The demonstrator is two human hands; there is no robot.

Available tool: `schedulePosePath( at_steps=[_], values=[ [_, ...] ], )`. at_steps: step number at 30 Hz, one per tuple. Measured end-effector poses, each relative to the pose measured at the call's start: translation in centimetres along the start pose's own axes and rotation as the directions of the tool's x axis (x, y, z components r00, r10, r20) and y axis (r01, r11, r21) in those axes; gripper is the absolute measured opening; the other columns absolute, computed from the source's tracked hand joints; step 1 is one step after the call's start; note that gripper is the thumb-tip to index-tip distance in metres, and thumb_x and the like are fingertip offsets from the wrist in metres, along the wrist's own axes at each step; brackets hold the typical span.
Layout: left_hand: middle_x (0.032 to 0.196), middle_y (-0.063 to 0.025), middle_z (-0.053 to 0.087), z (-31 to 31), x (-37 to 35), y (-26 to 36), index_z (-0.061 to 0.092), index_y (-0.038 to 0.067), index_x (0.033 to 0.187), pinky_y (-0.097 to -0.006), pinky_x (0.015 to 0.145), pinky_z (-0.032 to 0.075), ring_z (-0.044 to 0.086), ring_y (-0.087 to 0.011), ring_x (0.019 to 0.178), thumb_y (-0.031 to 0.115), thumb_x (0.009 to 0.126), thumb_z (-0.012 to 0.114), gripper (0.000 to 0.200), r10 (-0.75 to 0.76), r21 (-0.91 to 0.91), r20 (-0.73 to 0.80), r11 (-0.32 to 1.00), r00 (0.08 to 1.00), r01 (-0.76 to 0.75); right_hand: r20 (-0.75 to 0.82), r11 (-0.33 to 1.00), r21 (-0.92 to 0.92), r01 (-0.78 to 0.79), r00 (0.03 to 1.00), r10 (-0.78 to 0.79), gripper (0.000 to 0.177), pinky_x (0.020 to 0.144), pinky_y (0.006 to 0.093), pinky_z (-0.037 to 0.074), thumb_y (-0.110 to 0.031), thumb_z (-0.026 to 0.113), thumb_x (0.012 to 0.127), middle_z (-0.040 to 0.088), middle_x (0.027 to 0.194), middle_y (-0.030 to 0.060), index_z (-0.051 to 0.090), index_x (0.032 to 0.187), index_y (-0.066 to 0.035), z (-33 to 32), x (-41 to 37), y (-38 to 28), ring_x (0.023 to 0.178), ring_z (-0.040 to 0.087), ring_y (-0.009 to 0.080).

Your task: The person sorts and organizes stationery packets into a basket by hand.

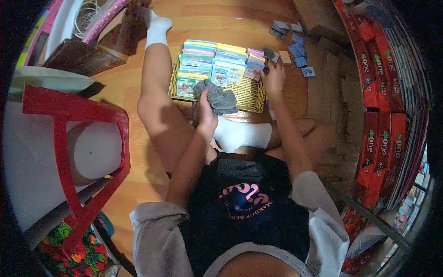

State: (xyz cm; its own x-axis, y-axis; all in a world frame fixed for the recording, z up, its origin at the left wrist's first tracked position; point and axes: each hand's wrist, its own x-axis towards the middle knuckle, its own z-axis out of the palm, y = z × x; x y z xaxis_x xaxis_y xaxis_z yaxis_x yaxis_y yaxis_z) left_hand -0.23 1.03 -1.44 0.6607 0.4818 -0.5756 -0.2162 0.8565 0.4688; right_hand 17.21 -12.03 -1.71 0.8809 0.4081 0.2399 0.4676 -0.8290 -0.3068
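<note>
Evidently, the left hand [208, 115] grips a grey cloth [221, 99] over the near edge of the basket [251, 96]; the right hand [275, 78], fingers bent, handles packs [255, 61] by its right edge, perhaps pinching one, which calls for light fingertips.

Your left hand [207, 111] grips a grey cloth [217, 98] over the near edge of a woven basket [249, 98]. Your right hand [274, 78] touches the small packs [255, 63] at the basket's right side. Upright packets [198, 60] stand in rows inside. Loose blue packs [297, 50] lie on the wooden floor [212, 18], beyond your right hand.
</note>
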Motion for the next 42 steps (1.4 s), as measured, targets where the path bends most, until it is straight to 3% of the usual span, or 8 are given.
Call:
schedulePosePath(
  at_steps=[18,23,26,28,32,38,40,42],
  values=[
    [0.1,-0.0049,0.053,-0.2,0.4,-0.5,0.048,0.004,0.105,-0.0322,0.08,0.039,0.051,-0.0186,0.09,0.025,0.079,0.05,0.034,-0.088,0.039,-0.044,0.995,0.995,0.09,-0.098,0.935,-0.173,0.31,0.939,-0.329,0.022,0.07,0.0415,0.037,-0.023,0.058,0.068,0.047,0.085,0.0136,0.054,0.078,-0.004,1.3,0.2,1.1,0.086,0.045,0.0303],
    [0.098,-0.0043,0.053,0.0,0.1,-0.4,0.048,0.005,0.104,-0.0323,0.08,0.04,0.052,-0.019,0.089,0.025,0.079,0.049,0.032,-0.023,0.052,0.018,0.998,1.0,0.022,-0.073,0.989,0.081,0.126,0.99,-0.12,0.022,0.07,0.0419,0.036,-0.025,0.058,0.073,0.051,0.087,0.013,0.056,0.077,-0.003,1.4,0.7,2.7,0.083,0.046,0.0306],
    [0.098,-0.0049,0.053,1.3,-1.0,-0.1,0.048,0.005,0.104,-0.0325,0.08,0.04,0.052,-0.0191,0.089,0.025,0.08,0.049,0.031,0.017,0.108,-0.087,0.994,0.996,-0.008,-0.08,0.828,0.534,-0.174,0.964,0.255,0.035,0.078,0.0467,0.035,-0.025,0.052,0.078,0.046,0.104,0.0186,0.048,0.104,-0.002,3.2,2.0,5.7,0.097,0.043,0.0352],
    [0.098,-0.0049,0.053,1.2,-1.1,-0.4,0.048,0.006,0.104,-0.0327,0.08,0.04,0.052,-0.0191,0.088,0.026,0.08,0.047,0.031,0.038,0.069,0.0,0.997,0.999,-0.038,-0.25,0.999,-0.007,-0.046,0.967,0.042,0.044,0.083,0.0459,0.035,-0.023,0.051,0.079,0.04,0.113,0.0217,0.038,0.115,-0.001,4.1,2.7,7.7,0.103,0.041,0.0362],
    [0.096,-0.0052,0.054,0.6,-0.4,-0.9,0.048,0.006,0.104,-0.0328,0.08,0.04,0.052,-0.0194,0.088,0.028,0.082,0.041,0.031,-0.005,-0.068,0.221,0.997,0.975,0.021,-0.12,0.996,0.006,-0.094,0.988,0.094,0.041,0.086,0.0463,0.029,-0.025,0.054,0.077,0.042,0.109,0.0217,0.042,0.106,0.001,6.4,4.7,10.3,0.102,0.04,0.0344],
    [0.094,-0.007,0.056,0.9,-0.3,-1.7,0.049,0.004,0.102,-0.0342,0.079,0.041,0.053,-0.0206,0.085,0.026,0.082,0.04,0.031,-0.065,0.048,0.008,0.997,0.998,0.064,-0.128,0.967,-0.21,-0.146,0.984,0.121,0.038,0.083,0.0427,0.032,-0.025,0.057,0.074,0.047,0.1,0.0219,0.045,0.098,0.003,5.4,5.2,8.7,0.095,0.043,0.0352],
    [0.096,-0.0053,0.055,0.1,0.3,-1.8,0.049,0.005,0.101,-0.0339,0.081,0.04,0.052,-0.0194,0.089,0.025,0.082,0.043,0.028,-0.16,0.022,0.17,0.987,0.972,0.159,-0.116,0.914,0.351,-0.204,0.959,0.258,0.036,0.076,0.0384,0.039,-0.022,0.055,0.076,0.051,0.091,0.0176,0.045,0.099,0.003,4.4,4.6,8.3,0.086,0.049,0.0318],
    [0.102,-0.0041,0.051,0.2,0.5,-2.2,0.047,0.006,0.106,-0.0287,0.08,0.039,0.049,-0.0148,0.091,0.023,0.082,0.045,0.029,-0.077,0.137,0.114,0.989,0.991,0.061,-0.135,0.837,0.502,-0.217,0.936,0.324,0.032,0.074,0.0374,0.041,-0.021,0.054,0.077,0.052,0.091,0.0154,0.046,0.099,0.002,4.1,3.5,8.5,0.085,0.051,0.0286]
  ],
)
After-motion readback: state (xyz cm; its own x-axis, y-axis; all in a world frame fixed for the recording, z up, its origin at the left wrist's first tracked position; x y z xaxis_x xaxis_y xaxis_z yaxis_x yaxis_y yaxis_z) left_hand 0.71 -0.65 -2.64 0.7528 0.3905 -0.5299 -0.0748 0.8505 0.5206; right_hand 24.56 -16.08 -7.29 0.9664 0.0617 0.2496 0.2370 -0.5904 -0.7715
